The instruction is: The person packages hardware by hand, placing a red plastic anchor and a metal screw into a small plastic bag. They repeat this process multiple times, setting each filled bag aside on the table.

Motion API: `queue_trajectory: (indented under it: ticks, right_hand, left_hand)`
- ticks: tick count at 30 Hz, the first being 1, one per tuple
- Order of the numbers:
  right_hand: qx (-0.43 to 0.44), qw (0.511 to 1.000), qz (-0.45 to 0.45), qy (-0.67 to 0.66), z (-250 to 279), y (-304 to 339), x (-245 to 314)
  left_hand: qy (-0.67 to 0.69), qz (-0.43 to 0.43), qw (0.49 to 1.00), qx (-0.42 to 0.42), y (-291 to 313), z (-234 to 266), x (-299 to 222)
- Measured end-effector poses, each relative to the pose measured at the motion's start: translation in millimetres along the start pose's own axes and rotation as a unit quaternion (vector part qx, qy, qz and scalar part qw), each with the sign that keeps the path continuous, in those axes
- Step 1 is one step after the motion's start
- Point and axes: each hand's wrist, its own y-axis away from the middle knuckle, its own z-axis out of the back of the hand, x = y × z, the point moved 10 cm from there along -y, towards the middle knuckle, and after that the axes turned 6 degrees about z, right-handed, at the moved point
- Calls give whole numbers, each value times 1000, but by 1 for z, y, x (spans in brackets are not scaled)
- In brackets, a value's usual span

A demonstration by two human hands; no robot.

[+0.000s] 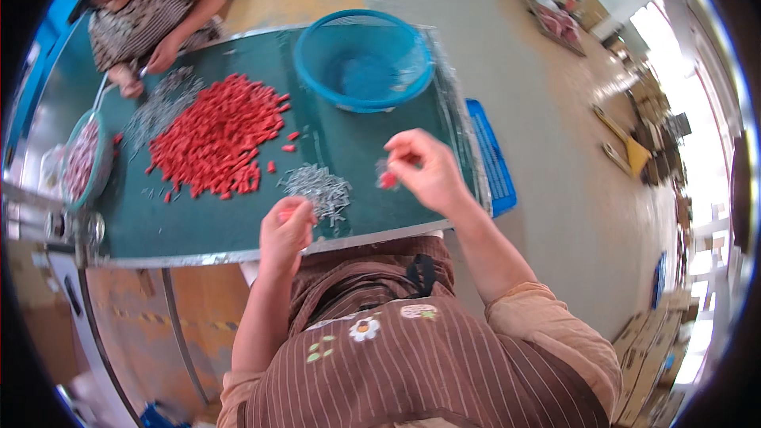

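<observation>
Red plastic piece [388,180] pinched in right hand [424,170]; left hand [285,226] fisted beside metal pins [319,189].

The place was a small factory or assembly workshop. A long table [238,222] with a green top carried a big heap of small red parts [214,143] and piles of thin metal pins [317,188], beyond the fingers. A blue basket [365,59] stood farther away. Another person [151,8] worked at the far end. Cardboard boxes [650,364] and crates stood on the bare concrete floor [555,158].
</observation>
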Motion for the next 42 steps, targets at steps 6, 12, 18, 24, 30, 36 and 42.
queue_trajectory:
  ticks: [6,12,18,24,30,36,42]
  right_hand:
    - [-219,880,18,421,186,25,-39]
    - [-171,935,-22,308,160,25,-44]
    - [3,990,33,136,13,5,-21]
    - [149,987,-20,-57,-97,9,-12]
    - [211,963,-73,-148,-140,5,-24]
    - [178,967,-91,-155,-132,-7,-38]
    - [295,953,-59,-16,-135,-2,-14]
  left_hand:
    - [141,83,983,87,3,-7,4]
    - [161,70,980,94,4,-34,2]
    - [123,50,985,113,14,-31,-1]
    - [75,32,995,50,16,-12,-4]
    - [-36,2,999,3,11,-2,-7]
    - [-92,3,996,3,16,6,-15]
    - [-220,-27,975,-6,14,9,-38]
